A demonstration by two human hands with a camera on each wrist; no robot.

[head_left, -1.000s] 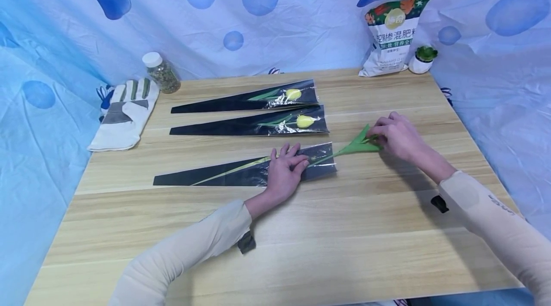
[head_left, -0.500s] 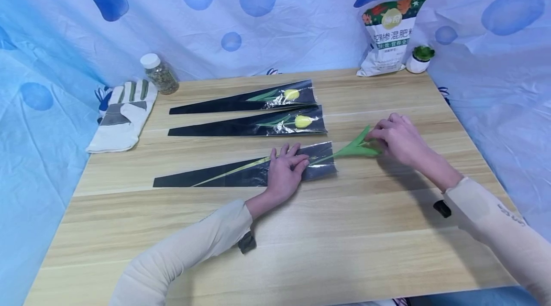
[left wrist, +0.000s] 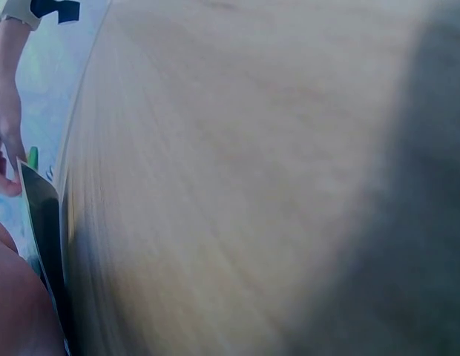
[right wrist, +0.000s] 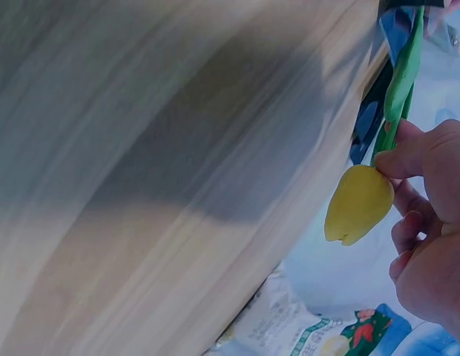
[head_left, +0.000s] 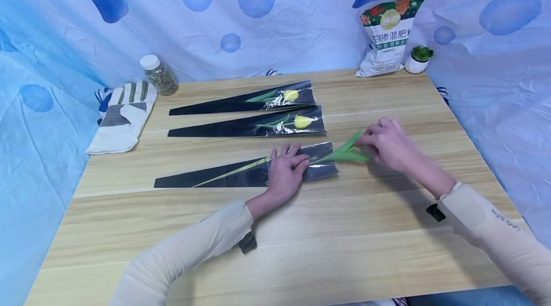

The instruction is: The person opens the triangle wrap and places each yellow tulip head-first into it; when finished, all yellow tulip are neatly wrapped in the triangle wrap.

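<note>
My right hand [head_left: 387,146] pinches a yellow tulip [right wrist: 359,205] just below its bloom; the green leaves [head_left: 344,152] point left, over the open end of a black flower sleeve [head_left: 176,181] with a clear film front. In the head view the bloom is hidden behind the fingers. My left hand [head_left: 284,174] rests on that sleeve near its wide end, thumb and index pinching at the film while the other fingers spread out. A pale yellow-green strip shows through the film left of this hand. In the left wrist view the sleeve [left wrist: 44,215] edge stands raised.
Two filled sleeves lie behind, the farther [head_left: 215,106] and the nearer [head_left: 215,127], each with a yellow tulip. A work glove [head_left: 118,126] and a lidded jar [head_left: 161,77] stand back left. At back right are a fertilizer bag [head_left: 389,38] and a small potted plant [head_left: 417,61].
My right hand has moved left with the tulip, bringing its leaves closer to and over the sleeve's open end. The left hand has stayed in place on the sleeve.
</note>
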